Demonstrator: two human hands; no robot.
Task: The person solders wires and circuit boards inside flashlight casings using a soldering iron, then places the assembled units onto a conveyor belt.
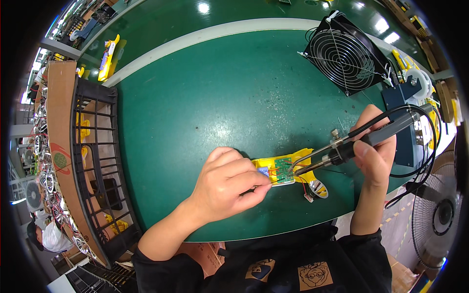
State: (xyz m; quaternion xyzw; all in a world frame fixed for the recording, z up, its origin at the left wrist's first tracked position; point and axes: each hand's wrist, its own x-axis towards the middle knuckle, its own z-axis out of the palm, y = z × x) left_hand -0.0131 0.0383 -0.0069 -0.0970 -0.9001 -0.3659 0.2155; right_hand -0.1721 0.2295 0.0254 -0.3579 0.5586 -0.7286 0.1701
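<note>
My right hand (pixel 376 151) is closed around the handle of a soldering iron (pixel 342 152), which has a thin metal solder-feed tube clamped alongside it. Its tip meets a small green circuit board (pixel 283 171) in an open yellow plastic housing (pixel 303 155). At the board's left side, my left hand (pixel 227 183) is closed in a pinch on a thin dark wire (pixel 278 181), partly hidden by the fingers. A blue component (pixel 263 171) lies beside the board. Red and black wires run to a round silver lamp reflector (pixel 318 189) on the right.
A black fan with a wire guard (pixel 344 61) stands at the far right. Near it are a blue metal stand (pixel 403 105) and looping black cables (pixel 432 146). A black plastic crate (pixel 100 171) lines the left edge. Another yellow housing (pixel 108 57) lies beyond the table's far-left rim.
</note>
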